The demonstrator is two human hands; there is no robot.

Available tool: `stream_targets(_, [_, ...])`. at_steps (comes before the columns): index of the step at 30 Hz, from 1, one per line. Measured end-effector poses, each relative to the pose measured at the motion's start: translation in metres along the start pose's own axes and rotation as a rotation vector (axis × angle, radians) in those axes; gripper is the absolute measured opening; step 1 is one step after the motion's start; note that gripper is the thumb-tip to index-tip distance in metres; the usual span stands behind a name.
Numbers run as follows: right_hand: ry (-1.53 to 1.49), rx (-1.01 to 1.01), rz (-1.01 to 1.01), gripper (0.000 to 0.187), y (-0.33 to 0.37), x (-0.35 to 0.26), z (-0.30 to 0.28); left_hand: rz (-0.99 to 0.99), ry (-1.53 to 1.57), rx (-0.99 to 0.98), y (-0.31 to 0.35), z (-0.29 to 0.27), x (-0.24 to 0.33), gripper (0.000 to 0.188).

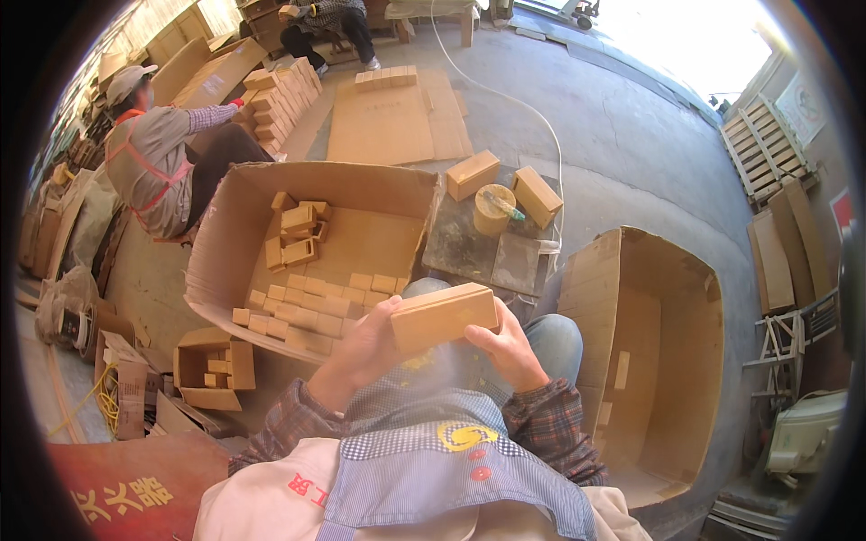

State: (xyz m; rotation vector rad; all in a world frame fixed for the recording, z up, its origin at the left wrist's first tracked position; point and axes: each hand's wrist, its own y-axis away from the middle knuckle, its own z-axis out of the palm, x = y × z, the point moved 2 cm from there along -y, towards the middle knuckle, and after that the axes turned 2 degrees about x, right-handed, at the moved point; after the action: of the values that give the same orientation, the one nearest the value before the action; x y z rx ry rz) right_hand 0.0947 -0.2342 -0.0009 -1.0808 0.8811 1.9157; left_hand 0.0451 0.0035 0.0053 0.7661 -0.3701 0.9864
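My left hand (359, 350) and my right hand (514, 350) hold a long rectangular wooden box (444, 321) level above my lap. A thin seam runs along its upper edge. The left fingers grip its left end, while my right thumb presses the near face by the right end. Just beyond my left hand, a large open carton (212, 248) holds several small wooden boxes (311, 316) in rows, plus a loose pile (298, 233) at its far side. Some of the carton's floor shows between them.
Ahead, a low dark stand (451, 239) bears two wooden boxes (472, 174) and a round tub (492, 210) with a brush-like tool. At right stands another large carton (663, 361). A small carton (203, 361) sits left. A seated co-worker (153, 153) reaches toward stacked boxes (280, 104).
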Motion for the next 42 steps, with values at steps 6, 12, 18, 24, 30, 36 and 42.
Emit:
stream_targets(6, [-0.156, 0.119, 0.041, 0.061, 0.0, 0.02, 0.003, 0.126, -0.3, 0.208, 0.011, 0.019, -0.008, 0.065])
stream_targets(12, [0.14, 0.1, 0.004, 0.059, 0.005, 0.027, 0.001, 0.352, -0.276, 0.358, -0.012, 0.012, -0.004, 0.063])
stream_targets(18, [0.933, 0.57, -0.37, 0.027, -0.085, -0.025, -0.081, 0.221, -1.057, -0.081, -0.069, -0.01, -0.035, 0.07])
stream_targets(24, [1.572, 0.578, -0.515, 0.027, -0.183, -0.039, -0.102, -0.046, -1.422, -0.504, -0.119, 0.009, -0.091, 0.063])
stream_targets(30, [1.535, 0.466, -0.382, 0.025, -0.21, -0.046, -0.121, -0.136, -1.826, -0.675, -0.151, 0.047, -0.062, 0.024])
stream_targets(36, [0.715, 0.595, -0.256, 0.021, -0.19, -0.043, -0.149, 0.724, -1.597, 0.248, -0.231, 0.036, 0.037, 0.07])
stream_targets(42, [0.368, 0.544, -0.221, 0.015, -0.153, -0.046, -0.162, 0.813, -1.695, 0.107, -0.307, 0.042, 0.055, 0.091])
